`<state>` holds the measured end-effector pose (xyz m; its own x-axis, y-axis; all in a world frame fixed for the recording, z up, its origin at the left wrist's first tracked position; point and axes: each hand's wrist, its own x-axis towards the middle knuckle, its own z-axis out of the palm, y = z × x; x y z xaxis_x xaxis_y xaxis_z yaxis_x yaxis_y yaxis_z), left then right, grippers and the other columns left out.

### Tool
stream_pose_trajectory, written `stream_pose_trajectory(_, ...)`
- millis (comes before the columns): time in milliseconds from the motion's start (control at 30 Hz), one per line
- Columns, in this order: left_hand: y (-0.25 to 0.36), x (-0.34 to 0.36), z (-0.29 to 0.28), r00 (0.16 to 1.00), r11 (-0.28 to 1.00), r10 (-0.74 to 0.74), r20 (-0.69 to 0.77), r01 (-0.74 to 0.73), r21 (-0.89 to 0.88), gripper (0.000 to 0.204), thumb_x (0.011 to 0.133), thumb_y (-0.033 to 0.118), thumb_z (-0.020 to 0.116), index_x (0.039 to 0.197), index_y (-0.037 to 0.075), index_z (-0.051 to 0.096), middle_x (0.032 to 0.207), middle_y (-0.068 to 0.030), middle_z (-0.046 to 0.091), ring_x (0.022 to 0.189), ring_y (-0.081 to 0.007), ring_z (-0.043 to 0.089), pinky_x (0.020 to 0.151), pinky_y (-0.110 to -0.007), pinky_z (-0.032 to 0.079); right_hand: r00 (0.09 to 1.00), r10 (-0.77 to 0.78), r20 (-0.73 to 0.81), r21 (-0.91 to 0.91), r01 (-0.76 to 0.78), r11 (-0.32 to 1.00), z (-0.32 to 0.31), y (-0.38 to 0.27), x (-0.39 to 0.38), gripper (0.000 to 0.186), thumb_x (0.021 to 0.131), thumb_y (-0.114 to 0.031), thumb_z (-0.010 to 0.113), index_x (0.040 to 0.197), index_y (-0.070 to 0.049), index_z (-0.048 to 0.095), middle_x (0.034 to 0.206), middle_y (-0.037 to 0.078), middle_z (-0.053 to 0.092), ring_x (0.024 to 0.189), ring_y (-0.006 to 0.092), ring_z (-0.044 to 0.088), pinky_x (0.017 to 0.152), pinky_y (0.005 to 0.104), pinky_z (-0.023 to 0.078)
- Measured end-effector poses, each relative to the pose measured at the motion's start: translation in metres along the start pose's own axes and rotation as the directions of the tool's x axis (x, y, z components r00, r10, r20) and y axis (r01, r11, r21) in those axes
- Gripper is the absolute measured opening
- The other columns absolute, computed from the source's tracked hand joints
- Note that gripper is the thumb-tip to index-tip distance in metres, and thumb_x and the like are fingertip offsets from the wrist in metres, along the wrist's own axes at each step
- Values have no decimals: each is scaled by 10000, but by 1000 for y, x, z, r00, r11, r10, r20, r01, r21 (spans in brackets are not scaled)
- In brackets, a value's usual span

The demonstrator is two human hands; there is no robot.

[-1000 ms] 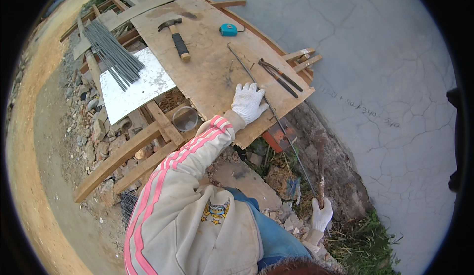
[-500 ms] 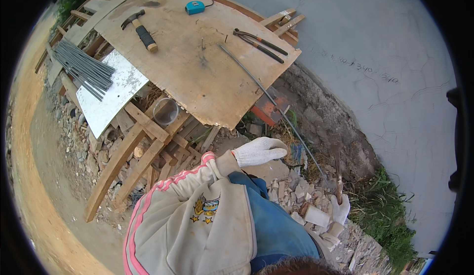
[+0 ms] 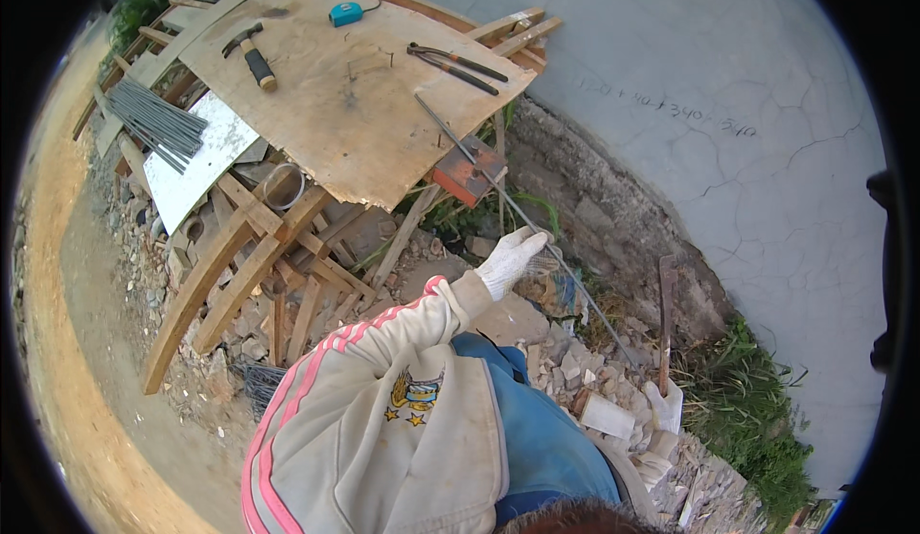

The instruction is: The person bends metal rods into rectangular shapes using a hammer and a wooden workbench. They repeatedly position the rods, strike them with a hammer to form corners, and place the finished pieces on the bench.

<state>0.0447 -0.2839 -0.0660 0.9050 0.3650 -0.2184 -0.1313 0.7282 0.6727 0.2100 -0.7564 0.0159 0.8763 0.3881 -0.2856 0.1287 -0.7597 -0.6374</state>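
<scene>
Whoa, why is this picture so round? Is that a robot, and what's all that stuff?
No robot here, just a person wearing white gloves. A wide camera on their head looks down, so you see roughly what they see; its fisheye lens makes the picture round and bends straight edges.

On the wooden board lie a hammer, a blue tape measure and pincers. A bundle of metal rods rests on a white sheet.

The right hand holds a rusty bar. The left hand is at a long, thin rod; its grip is hard to see.
</scene>
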Motion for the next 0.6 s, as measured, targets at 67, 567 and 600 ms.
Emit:
stream_pose_trajectory(67, -12, 1, 15, 999, 1000, -6, -50, 7, 28, 296, 1109, 263, 620, 1288, 31, 656, 1180, -91, 741, 1024, -175, 730, 826, -337, 606, 999, 0, 35, 12, 0, 1000, -16, 13, 5, 342, 903, -247, 795, 1088, 32, 727, 821, -34, 603, 744, 97, 482, 670, 296, 435)
stream_pose_trajectory(567, -99, -1, 57, 994, 995, 30, -104, -39, -87, 299, 1114, 317, 629, 1162, 24, 664, 1132, -116, 731, 1011, -258, 747, 950, -449, 623, 983, 78, 163, 133, -100, 986, -50, 86, -11, 256, 880, -267, 821, 880, -63, 667, 680, -34, 575, 527, 91, 493, 494, 280, 367)
stream_pose_trajectory(600, -100, -1, 57, 995, 988, 9, -95, -24, -155, 294, 1117, 317, 625, 1144, 28, 667, 1119, -128, 735, 1009, -272, 748, 950, -456, 622, 983, 57, 172, 144, -82, 986, -48, 89, -15, 245, 882, -254, 817, 880, -61, 667, 682, -35, 574, 528, 91, 492, 495, 279, 367)
